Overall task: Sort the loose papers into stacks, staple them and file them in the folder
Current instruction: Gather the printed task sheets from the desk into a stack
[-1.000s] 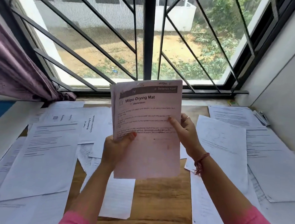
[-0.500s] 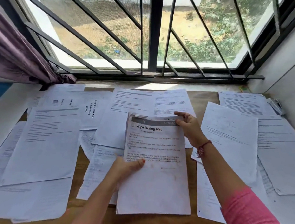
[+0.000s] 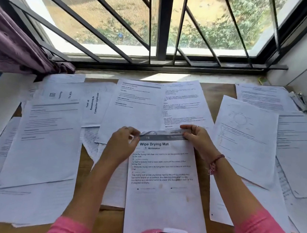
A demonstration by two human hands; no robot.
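A thin stack of printed sheets headed "Wipe Drying Mat" point(image 3: 163, 196) lies flat on the wooden table point(image 3: 109, 218) in front of me. My left hand point(image 3: 121, 145) pinches its crumpled top left corner. At the top right corner, my right hand point(image 3: 198, 137) pinches the top edge between thumb and fingers. Many loose white papers lie spread around it, such as a large sheet at the left point(image 3: 42, 141) and one with a circle diagram at the right point(image 3: 245, 138). A stapler point(image 3: 300, 98) lies at the far right by the wall. No folder is visible.
A barred window point(image 3: 161, 28) runs along the table's far edge. A purple curtain point(image 3: 17, 45) hangs at the left. A white wall point(image 3: 302, 64) bounds the right side. Papers overlap each other and hang over the left and right table edges.
The stack went from upright in the air to flat on the table. My left hand moved from its lower left edge up to the top left corner; my right hand stays at the top.
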